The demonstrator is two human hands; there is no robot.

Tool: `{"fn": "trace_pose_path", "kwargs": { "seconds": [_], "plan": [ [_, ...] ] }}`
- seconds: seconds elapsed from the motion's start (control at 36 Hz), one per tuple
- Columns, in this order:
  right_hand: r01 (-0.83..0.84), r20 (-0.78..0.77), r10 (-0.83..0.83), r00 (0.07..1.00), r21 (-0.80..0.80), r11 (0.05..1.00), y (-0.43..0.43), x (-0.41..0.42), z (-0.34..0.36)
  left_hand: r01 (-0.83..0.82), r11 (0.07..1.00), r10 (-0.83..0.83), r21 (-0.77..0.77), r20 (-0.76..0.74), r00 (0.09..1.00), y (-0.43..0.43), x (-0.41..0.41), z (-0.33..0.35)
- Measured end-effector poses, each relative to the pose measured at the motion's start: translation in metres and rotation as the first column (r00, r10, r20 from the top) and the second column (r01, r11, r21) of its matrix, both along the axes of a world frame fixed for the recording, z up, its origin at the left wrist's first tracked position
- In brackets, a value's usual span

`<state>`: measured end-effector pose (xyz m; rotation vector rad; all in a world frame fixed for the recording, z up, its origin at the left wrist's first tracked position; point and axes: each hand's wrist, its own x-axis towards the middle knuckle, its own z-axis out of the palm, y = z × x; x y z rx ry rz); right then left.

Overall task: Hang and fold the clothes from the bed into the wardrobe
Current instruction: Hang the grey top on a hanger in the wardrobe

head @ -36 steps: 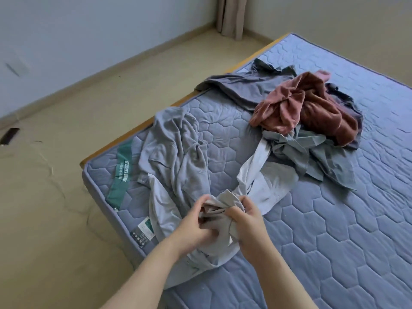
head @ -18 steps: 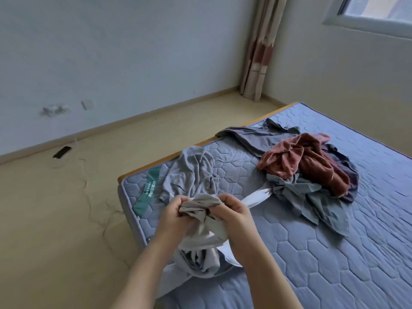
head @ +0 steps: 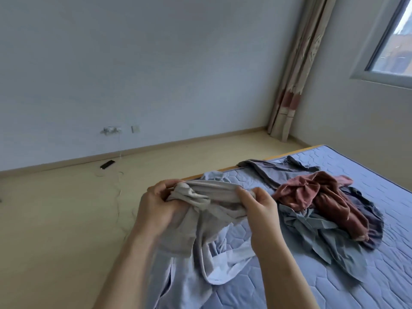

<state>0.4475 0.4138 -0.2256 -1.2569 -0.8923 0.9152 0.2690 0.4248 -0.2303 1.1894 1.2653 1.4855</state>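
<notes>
Plainly, the grey garment (head: 207, 221) was a pale, soft, crumpled thing, lifted in the lower middle of the frame above the near corner of the bed (head: 347, 284). Its top edge was stretched in a band between the two hands, and the rest hung in loose folds and long strips that trailed down onto the quilted blue mattress. The left hand (head: 156, 208), left of centre, was closed on a bunched wad of the cloth, thumb on top. The right hand (head: 258, 208), just right of centre, pinched the other end of the band, fingers curled over it. Both hands stood apart with the cloth taut between them.

Against the frame half a second before, the hands had spread wider and risen, so that the bunch they gripped close together had been drawn out into that band. The view had tipped upward too: more wall, the curtain (head: 298, 68) and the window (head: 392, 36) showed.

Right of the hands, the heap of other clothes (head: 323, 197), grey-blue and rust-red, lay on the bed as before.
</notes>
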Motion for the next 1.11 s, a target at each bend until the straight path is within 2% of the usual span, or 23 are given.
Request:
{"fn": "trace_pose_path", "kwargs": {
  "seconds": [0.08,0.19,0.31,0.39,0.44,0.5,0.61,0.72,0.75,0.81,0.86,0.89,0.94,0.97,1.03,1.06,1.11],
  "plan": [
    [-0.051,-0.129,0.048,0.991,-0.026,0.998,-0.002,-0.001,0.006,-0.027,1.000,0.027,-0.001,0.049,0.998,-0.009,-0.002,0.001],
    [-0.081,-0.155,0.073,0.985,-0.046,0.996,-0.007,-0.006,0.005,-0.108,0.994,0.108,-0.018,0.054,0.993,-0.014,-0.008,0.007],
    [-0.086,-0.149,0.078,0.986,-0.054,0.995,-0.011,-0.005,0.007,-0.266,0.963,0.268,0.032,-0.133,0.954,-0.020,-0.020,0.015],
    [-0.062,-0.122,0.055,0.991,-0.057,0.996,-0.014,-0.004,0.008,-0.432,0.887,0.459,0.166,-0.424,0.781,-0.026,-0.025,0.024],
    [-0.033,-0.078,0.028,0.997,-0.052,0.998,-0.016,-0.003,0.007,-0.475,0.850,0.523,0.229,-0.476,0.707,-0.027,-0.029,0.031],
    [-0.070,-0.034,0.069,0.997,-0.026,0.997,-0.018,-0.004,0.006,-0.457,0.854,0.520,0.250,-0.446,0.728,-0.027,-0.029,0.040],
    [-0.329,0.021,0.332,0.943,-0.090,0.940,-0.022,-0.022,0.006,-0.304,0.939,0.328,0.163,-0.146,0.933,-0.027,-0.019,0.066],
    [-0.611,-0.016,0.621,0.783,-0.203,0.765,-0.027,-0.048,-0.001,-0.055,0.992,0.046,0.114,0.080,0.996,-0.033,-0.003,0.083],
    [-0.630,0.038,0.654,0.756,-0.227,0.742,-0.029,-0.054,-0.002,0.014,0.994,-0.031,0.111,0.152,0.988,-0.035,0.001,0.085],
    [-0.588,0.155,0.643,0.750,-0.287,0.756,-0.030,-0.060,-0.003,0.073,0.990,-0.098,0.117,0.223,0.970,-0.037,0.006,0.086],
    [-0.497,0.168,0.561,0.811,-0.309,0.811,-0.028,-0.060,-0.008,0.015,0.993,-0.040,0.117,0.220,0.975,-0.035,0.008,0.080],
    [-0.462,0.141,0.518,0.844,-0.302,0.834,-0.028,-0.059,-0.010,-0.047,0.993,0.028,0.109,0.171,0.985,-0.032,0.007,0.073],
    [-0.424,-0.012,0.440,0.898,-0.288,0.859,-0.027,-0.055,-0.010,-0.101,0.992,0.095,0.077,0.080,0.992,-0.030,0.003,0.058],
    [-0.417,-0.119,0.400,0.909,-0.276,0.866,-0.026,-0.052,-0.010,-0.044,0.998,0.041,0.038,0.095,0.995,-0.031,0.000,0.049],
    [-0.425,-0.309,0.347,0.885,-0.238,0.873,-0.022,-0.046,-0.004,0.188,0.977,-0.167,-0.096,0.199,0.966,-0.035,-0.004,0.031],
    [-0.447,-0.381,0.349,0.856,-0.208,0.870,-0.020,-0.044,0.000,0.314,0.935,-0.273,-0.163,0.231,0.934,-0.037,-0.006,0.023],
    [-0.503,-0.484,0.388,0.784,-0.131,0.854,-0.017,-0.042,0.011,0.486,0.833,-0.458,-0.263,0.165,0.874,-0.042,-0.006,0.005]
  ]
}}
